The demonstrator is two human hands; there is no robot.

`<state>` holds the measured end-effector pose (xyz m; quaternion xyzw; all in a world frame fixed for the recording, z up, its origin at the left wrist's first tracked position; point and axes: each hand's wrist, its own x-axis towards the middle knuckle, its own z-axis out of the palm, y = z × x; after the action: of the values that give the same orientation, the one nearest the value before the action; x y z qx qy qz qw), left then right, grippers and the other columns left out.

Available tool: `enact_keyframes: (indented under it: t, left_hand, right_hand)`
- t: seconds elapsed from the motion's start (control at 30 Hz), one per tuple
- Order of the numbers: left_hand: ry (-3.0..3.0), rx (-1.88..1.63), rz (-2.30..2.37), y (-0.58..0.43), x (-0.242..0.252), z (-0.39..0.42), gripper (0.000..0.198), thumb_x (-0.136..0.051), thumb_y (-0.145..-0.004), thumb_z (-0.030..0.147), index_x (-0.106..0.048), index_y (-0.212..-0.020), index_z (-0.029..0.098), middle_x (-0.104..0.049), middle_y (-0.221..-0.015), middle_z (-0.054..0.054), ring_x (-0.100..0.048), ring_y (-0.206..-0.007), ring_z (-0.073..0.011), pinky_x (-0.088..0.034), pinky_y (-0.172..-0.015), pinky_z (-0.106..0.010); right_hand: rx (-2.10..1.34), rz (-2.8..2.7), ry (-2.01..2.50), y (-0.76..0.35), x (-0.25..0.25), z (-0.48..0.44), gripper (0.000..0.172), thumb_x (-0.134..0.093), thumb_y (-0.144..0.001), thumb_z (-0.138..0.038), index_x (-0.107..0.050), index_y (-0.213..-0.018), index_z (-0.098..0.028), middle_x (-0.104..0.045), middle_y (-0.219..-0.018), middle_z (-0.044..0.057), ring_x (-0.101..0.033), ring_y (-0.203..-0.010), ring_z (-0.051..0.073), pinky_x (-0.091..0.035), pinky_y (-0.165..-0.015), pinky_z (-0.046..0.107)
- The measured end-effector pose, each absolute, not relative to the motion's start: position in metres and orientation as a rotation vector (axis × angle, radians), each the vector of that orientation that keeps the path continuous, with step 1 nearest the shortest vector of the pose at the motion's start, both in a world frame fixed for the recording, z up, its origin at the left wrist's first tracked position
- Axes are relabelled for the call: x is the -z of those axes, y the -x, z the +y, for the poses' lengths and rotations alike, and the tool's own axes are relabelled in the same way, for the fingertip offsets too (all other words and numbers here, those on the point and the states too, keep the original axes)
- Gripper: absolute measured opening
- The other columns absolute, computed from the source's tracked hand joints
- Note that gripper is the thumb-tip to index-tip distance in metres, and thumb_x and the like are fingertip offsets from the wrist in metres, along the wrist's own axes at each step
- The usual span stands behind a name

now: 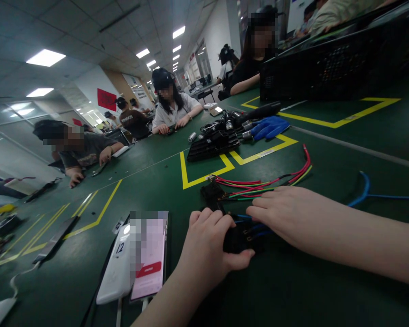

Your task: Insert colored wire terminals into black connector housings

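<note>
My left hand (209, 243) is wrapped round a black plastic connector block (236, 238), its thumb along the near side. Blue wires (261, 234) with bare metal ends lie at the block's right side. My right hand (279, 210) is closed over the blue wires beside the block; its thumb and the exact grip are hidden. Just beyond both hands lies a second black piece (211, 192), with a bundle of red, green and yellow wires (276, 180) stretching right from it.
A phone (153, 259) and a white power bank (117, 268) lie left of my arm. Farther off are a black part with cables (213, 147), blue gloves (269, 127) and a large black case (313, 68). A blue cable (363, 188) lies right. Several people sit around.
</note>
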<state>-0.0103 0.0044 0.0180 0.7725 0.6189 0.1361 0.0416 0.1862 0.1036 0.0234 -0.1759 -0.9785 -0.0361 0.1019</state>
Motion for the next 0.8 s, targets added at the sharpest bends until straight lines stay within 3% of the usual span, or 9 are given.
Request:
enact_keyframes:
  t: [0.1, 0.23, 0.5, 0.63, 0.8]
  left_hand:
    - [-2.369, -0.449, 1.882, 0.008, -0.018, 0.001, 0.03, -0.081, -0.071, 0.04, -0.062, -0.085, 0.02, -0.065, -0.086, -0.002, -0.057, -0.084, -0.0248, -0.037, -0.079, -0.039]
    - [-2.382, -0.458, 1.885, 0.005, -0.019, -0.002, 0.027, -0.076, -0.072, 0.039, -0.062, -0.086, 0.02, -0.065, -0.088, -0.003, -0.056, -0.085, -0.0252, -0.037, -0.08, -0.041]
    - [-2.419, -0.39, 1.965, 0.002, -0.018, -0.004, 0.036, -0.076, -0.075, 0.051, -0.062, -0.086, 0.02, -0.065, -0.087, -0.005, -0.056, -0.087, -0.0278, -0.038, -0.081, -0.044]
    - [-2.434, -0.37, 1.989, 0.002, -0.014, -0.004, 0.046, -0.08, -0.074, 0.06, -0.062, -0.085, 0.02, -0.065, -0.087, -0.004, -0.056, -0.086, -0.0274, -0.039, -0.08, -0.042]
    - [-2.512, -0.388, 1.944, 0.004, -0.012, -0.003, 0.043, -0.083, -0.074, 0.057, -0.063, -0.085, 0.02, -0.065, -0.088, -0.003, -0.056, -0.085, -0.0265, -0.039, -0.079, -0.041]
  right_hand:
    - [0.058, -2.87, 0.413, -0.187, -0.024, 0.104, 0.023, -0.066, -0.078, -0.006, -0.073, -0.095, -0.021, -0.075, -0.091, 0.004, -0.07, -0.082, 0.022, -0.05, -0.072, 0.035]
    - [-0.017, -2.814, 0.289, -0.185, -0.028, 0.099, 0.017, -0.062, -0.083, -0.008, -0.072, -0.089, -0.02, -0.073, -0.09, 0.004, -0.068, -0.085, 0.021, -0.05, -0.077, 0.035]
    - [-0.065, -2.961, 0.492, -0.184, -0.03, 0.092, 0.014, -0.06, -0.093, -0.021, -0.068, -0.081, -0.021, -0.065, -0.061, 0.0, -0.06, -0.051, 0.018, -0.031, -0.051, 0.029]
    - [0.085, -2.923, 0.494, -0.182, -0.028, 0.089, 0.015, -0.064, -0.091, -0.022, -0.064, -0.076, -0.021, -0.064, -0.058, -0.001, -0.058, -0.048, 0.018, -0.022, -0.048, 0.031]
    - [0.145, -2.916, 0.542, -0.187, -0.03, 0.091, 0.009, -0.072, -0.084, -0.023, -0.063, -0.083, -0.022, -0.065, -0.056, -0.003, -0.059, -0.045, 0.018, -0.018, -0.045, 0.03]
